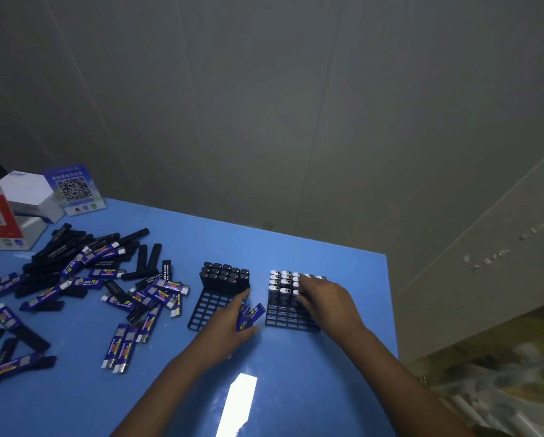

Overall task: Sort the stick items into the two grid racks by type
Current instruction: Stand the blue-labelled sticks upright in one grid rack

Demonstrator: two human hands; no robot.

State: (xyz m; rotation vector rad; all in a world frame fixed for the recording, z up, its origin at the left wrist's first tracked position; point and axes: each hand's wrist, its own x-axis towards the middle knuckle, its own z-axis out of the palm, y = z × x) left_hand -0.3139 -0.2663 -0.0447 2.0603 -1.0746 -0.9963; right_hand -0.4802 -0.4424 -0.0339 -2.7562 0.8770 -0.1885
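So up close we've got both forearms coming in over the blue worktop (295, 389), with a bright glare patch from an overhead light between them. The left hand (229, 323) is curled around a small bunch of blue sticks (248, 315), which looks like a ready supply parked right in the gap between the two racks, so the other hand doesn't have to go back to the pile each time. The right hand (322, 296) sits on top of the right rack (291, 318), fingers bent down among the silver-capped blue ones already standing in its back rows; we can't tell if it's pinching one or just pushing it home, since the fingertips are hidden. The front rows of that rack are empty, so filling seems to run back to front, which keeps the open cells reachable. The left rack (210, 310) does the same: black sticks (225, 277) upright in the back rows, empty cells nearer us. One type per rack, then. Over to the left, well apart from the racks, lies the unsorted pile (84, 272), black and blue mixed, lying flat and crossed over each other, so we'd say there's plenty left. Farther back, some white and red boxes (12, 209) and a QR code card (73, 189) stand at the worktop's far corner against the grey wall.
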